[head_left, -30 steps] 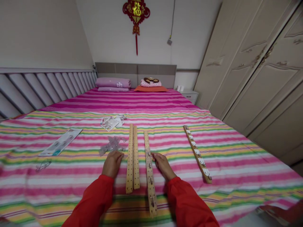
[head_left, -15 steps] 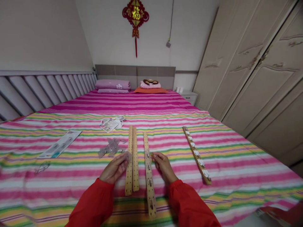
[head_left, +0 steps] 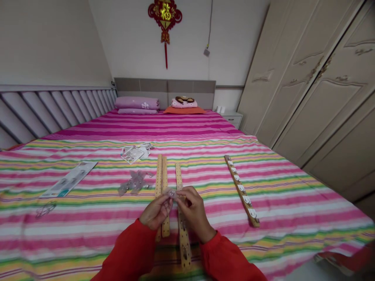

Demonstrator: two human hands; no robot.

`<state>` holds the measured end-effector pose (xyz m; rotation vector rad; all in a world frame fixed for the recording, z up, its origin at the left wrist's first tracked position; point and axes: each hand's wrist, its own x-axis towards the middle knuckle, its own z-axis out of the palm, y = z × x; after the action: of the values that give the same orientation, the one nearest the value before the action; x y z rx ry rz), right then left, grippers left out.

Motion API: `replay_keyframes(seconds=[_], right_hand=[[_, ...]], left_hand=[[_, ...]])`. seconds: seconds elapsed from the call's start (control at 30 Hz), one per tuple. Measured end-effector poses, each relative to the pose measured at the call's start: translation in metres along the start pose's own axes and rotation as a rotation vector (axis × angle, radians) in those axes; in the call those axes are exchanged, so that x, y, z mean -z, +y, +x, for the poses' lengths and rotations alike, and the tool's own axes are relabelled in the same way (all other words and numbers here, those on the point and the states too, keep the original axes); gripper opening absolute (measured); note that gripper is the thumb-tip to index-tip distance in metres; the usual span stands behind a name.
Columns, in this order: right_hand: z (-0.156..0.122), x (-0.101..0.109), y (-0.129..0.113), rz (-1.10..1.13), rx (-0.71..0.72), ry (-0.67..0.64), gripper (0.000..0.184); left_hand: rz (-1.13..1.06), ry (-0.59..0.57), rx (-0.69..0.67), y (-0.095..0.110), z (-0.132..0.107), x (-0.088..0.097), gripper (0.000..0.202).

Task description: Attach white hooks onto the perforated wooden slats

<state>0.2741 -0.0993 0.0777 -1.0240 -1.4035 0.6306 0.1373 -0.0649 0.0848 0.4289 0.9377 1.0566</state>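
- One tangle of thin, wire-like loops lies on the striped cloth, at the left of the layout.
- Flat oblong package with a bluish corner: set slantwise just beyond the loops, several small pieces visible on its face.
- Loose clear pieces, some with glints of metal: a low heap between the package and the wooden strips. Farther back lies a group of flat packets, their print too small to read.
- Left hand, in a red sleeve: palm partly upturned, thumb and fingers pinching a small clear piece with a shiny centre, raised above the strips.
- Two perforated wooden strips: side by side and nearly parallel, partly hidden by the left hand.
- Third perforated strip: just right of the pair, with metal hooks along its nearer part; the right hand covers some of its middle.
- Right hand: thumb and forefinger at the right edge of the same clear piece; whether they grip or merely touch it cannot be told.
- Hook-bearing strip: wooden, with a row of white-backed hooks, lying aslant and well apart from the others.
- Pale wardrobe: beyond the bed at far right.
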Motion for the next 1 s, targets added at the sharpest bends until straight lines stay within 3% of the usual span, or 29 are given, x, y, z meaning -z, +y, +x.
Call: replay_keyframes(seconds=[0.1, 0.23, 0.37, 0.5, 0.67, 0.83, 1.0], right_hand=[[0.0, 0.001, 0.001, 0.013, -0.004, 0.038, 0.012], [0.003, 0.002, 0.011, 0.11, -0.155, 0.126, 0.01], [0.007, 0.003, 0.019, 0.26, -0.326, 0.155, 0.016], [0.009, 0.006, 0.022, 0.384, -0.437, 0.173, 0.023], [0.009, 0.008, 0.024, 0.519, -0.542, 0.174, 0.026], [0.007, 0.007, 0.026, 0.566, -0.578, 0.135, 0.026], [0.006, 0.006, 0.028, 0.568, -0.598, 0.038, 0.024]], left_hand=[[-0.059, 0.029, 0.071, -0.001, -0.007, -0.007, 0.018], [0.081, -0.009, 0.014, -0.003, -0.013, -0.01, 0.004], [0.234, 0.013, -0.088, -0.004, -0.014, -0.01, 0.024], [0.449, -0.038, -0.201, -0.005, -0.013, -0.01, 0.041], [0.583, -0.066, -0.276, -0.007, -0.009, -0.007, 0.047], [0.615, 0.009, -0.45, -0.002, -0.004, -0.005, 0.048], [0.732, -0.002, -0.61, 0.006, -0.001, -0.004, 0.047]])
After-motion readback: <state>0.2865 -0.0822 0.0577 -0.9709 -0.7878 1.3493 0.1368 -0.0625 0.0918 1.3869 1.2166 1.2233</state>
